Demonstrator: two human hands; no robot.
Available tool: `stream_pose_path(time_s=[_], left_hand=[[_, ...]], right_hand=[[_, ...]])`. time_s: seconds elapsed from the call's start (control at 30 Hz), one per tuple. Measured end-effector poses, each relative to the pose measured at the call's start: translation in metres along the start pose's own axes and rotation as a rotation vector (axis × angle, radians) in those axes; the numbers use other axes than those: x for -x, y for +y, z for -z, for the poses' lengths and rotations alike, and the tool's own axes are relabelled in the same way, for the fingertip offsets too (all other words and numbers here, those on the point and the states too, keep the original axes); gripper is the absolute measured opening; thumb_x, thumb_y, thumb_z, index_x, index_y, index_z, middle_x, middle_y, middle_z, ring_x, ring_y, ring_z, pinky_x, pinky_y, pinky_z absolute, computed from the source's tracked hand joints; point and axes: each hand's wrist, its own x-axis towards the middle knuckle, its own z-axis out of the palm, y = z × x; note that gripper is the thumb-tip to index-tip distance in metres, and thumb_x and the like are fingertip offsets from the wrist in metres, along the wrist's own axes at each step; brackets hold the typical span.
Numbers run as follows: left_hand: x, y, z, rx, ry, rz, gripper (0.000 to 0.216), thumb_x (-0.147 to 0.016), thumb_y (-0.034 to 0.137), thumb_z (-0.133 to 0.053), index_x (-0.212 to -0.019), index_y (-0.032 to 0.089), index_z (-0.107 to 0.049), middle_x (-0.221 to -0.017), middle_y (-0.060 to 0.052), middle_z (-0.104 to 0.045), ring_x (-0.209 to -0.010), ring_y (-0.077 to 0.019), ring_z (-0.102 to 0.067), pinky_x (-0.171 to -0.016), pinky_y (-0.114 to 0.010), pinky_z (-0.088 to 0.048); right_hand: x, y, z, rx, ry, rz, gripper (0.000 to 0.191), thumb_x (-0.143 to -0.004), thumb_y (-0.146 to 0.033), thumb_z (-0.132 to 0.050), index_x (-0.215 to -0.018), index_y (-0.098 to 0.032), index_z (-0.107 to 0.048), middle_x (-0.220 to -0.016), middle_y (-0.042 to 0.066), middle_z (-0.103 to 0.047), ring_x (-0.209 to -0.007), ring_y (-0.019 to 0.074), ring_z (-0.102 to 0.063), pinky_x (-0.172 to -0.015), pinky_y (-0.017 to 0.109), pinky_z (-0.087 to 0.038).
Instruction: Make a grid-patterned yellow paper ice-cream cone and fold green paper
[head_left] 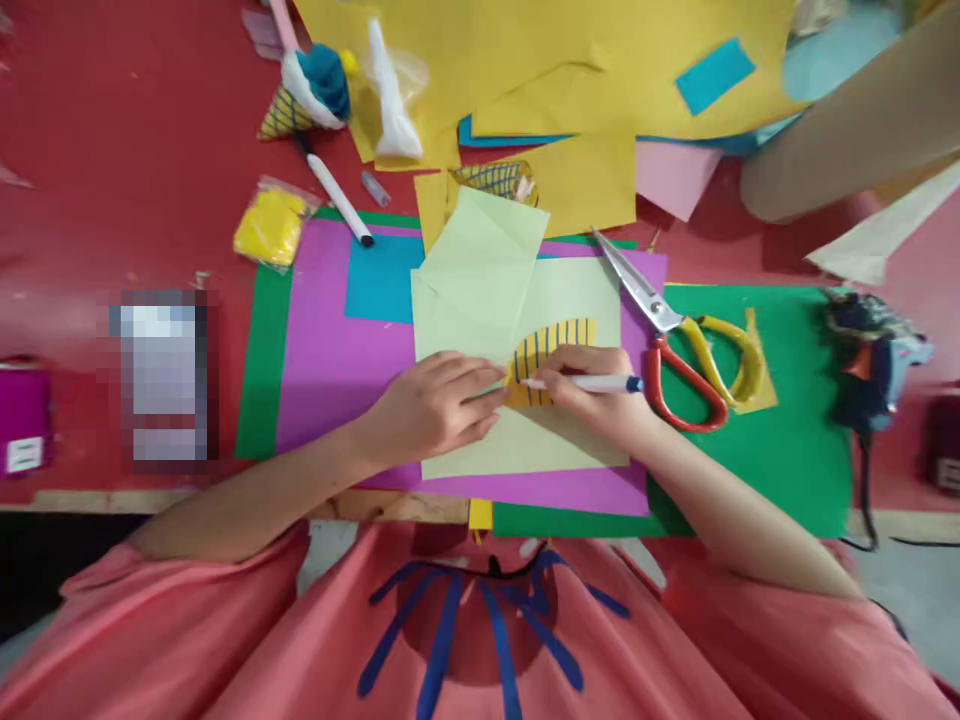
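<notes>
Striped Yellow Paper Lies Between Two Hands at a Crowded Craft Table

From my distant post, I watch the right hand (613, 408) pinch a white marker (600, 384) between thumb and curled fingers, its tip over a yellow paper piece (551, 345) ruled with dark stripes. The piece lies on a pale green sheet (540, 445), between the hands. The left hand (448, 402) rests with fingers outstretched and slightly parted, grasping nothing, its fingertips at the piece's left end; how firmly they press I cannot tell.

I judge the paper light and limp, quick to slide on the smooth sheet and easy to crease. Its curved upper edge and its straight right edge are where I would take hold, pinching gently off any fresh ink. The marker looks light and rigid, best gripped low on the barrel.

Above the piece, a folded pale green sheet (487, 250) crowds the upper left. To the right, scissors (658, 314) lie with handles near the right wrist, limiting sideways travel. Below, a band of pale green gives way to a purple sheet (570, 491), then the person's shirt (337, 620). The roomiest course I see runs down and slightly right.
</notes>
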Motion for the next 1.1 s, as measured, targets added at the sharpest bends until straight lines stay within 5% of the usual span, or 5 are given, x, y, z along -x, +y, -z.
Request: stream_pose_path(time_s=[1.1], left_hand=[[0.0030, 0.0005, -0.0003, 0.005, -0.023, 0.010, 0.019, -0.088, 0.022, -0.057, -0.105, 0.017, -0.066, -0.116, -0.008, -0.068, -0.109, -0.0223, -0.062, -0.090, -0.037, -0.051]], right_hand=[[0.0025, 0.0012, 0.0003, 0.040, -0.141, 0.104, 0.023, -0.083, -0.015, -0.057, -0.060, -0.015, -0.057, -0.059, -0.002, -0.055, -0.056, 0.0070, -0.045, -0.055, 0.023, -0.035]])
